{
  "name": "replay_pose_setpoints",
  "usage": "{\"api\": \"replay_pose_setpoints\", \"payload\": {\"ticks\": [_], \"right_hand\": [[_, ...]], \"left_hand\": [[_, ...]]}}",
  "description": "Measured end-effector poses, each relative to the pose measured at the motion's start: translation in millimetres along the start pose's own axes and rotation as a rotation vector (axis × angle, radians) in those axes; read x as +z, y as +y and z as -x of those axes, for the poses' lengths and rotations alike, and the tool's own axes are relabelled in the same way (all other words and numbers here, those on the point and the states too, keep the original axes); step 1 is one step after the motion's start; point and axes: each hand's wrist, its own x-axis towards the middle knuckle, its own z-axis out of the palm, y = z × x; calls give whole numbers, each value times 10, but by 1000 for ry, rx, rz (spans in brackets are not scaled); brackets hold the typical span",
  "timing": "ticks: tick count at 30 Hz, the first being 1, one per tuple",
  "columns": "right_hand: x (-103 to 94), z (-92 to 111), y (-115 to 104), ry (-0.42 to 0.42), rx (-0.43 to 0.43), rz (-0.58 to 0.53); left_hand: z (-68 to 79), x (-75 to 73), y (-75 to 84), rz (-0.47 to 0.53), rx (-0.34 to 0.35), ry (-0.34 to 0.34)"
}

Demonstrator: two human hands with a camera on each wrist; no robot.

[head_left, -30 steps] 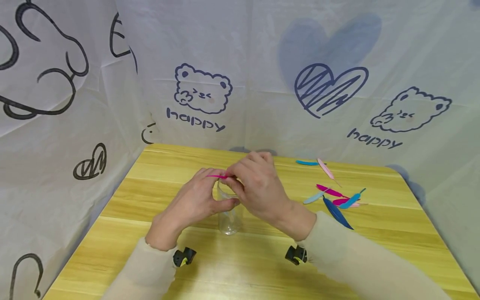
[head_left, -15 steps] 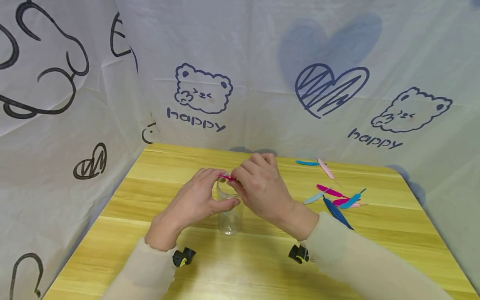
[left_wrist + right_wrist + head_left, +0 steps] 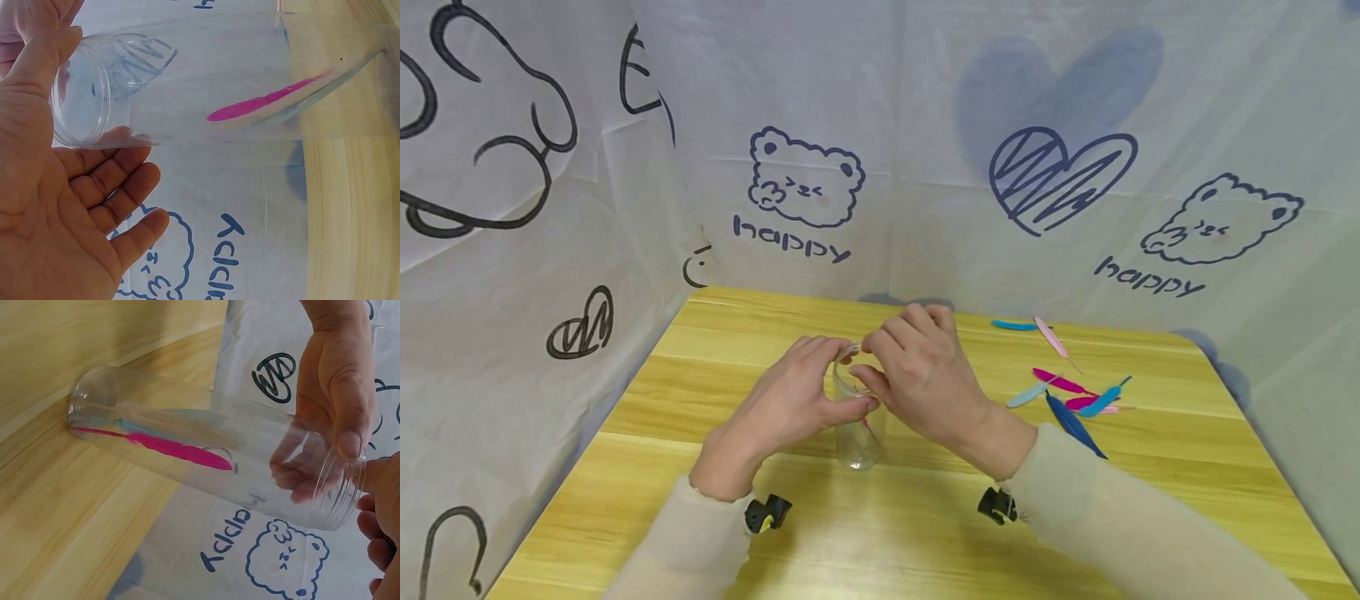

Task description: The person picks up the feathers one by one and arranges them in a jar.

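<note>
A clear plastic jar (image 3: 858, 454) stands upright on the table in the head view. My left hand (image 3: 782, 400) grips it near the mouth, thumb on the near side and fingers round the far side. Inside lie a magenta feather (image 3: 181, 453) and a pale blue feather (image 3: 312, 97), both leaning with their quills towards the bottom. At the jar's mouth is my right hand (image 3: 921, 367), thumb and forefinger apart by the rim, with nothing seen between them. Part of its fingers is hidden behind the hand itself.
On the wooden table (image 3: 865, 550), several loose feathers lie to the right: a dark blue feather (image 3: 1075, 425), a magenta feather (image 3: 1060, 382), a light pink feather (image 3: 1051, 337) and others. A printed white cloth (image 3: 925, 233) hangs behind the table and along its left side.
The magenta feather, earlier pinched by my right fingers over the jar's mouth, has gone down inside the jar. My right thumb and forefinger have parted. My left hand stays in place.
</note>
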Motion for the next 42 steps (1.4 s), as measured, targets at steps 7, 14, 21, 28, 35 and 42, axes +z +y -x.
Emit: {"api": "replay_pose_setpoints", "payload": {"ticks": [7,14,21,28,35,42], "right_hand": [[-25,8,46,3,11,-31],[-84,117,206,26,45,-51],[-68,441,496,70,126,-65],[-59,873,787,22,292,-64],[-43,1305,1086,9,432,-1],[-49,1645,1309,-109,537,51]], "left_hand": [[0,-13,9,-9,-23,-13],[4,-20,25,-10,-56,-22],[12,-11,43,-10,-78,-39],[15,-5,61,-12,-96,-50],[22,3,75,-7,-106,-48],[34,15,76,-12,-110,-48]]}}
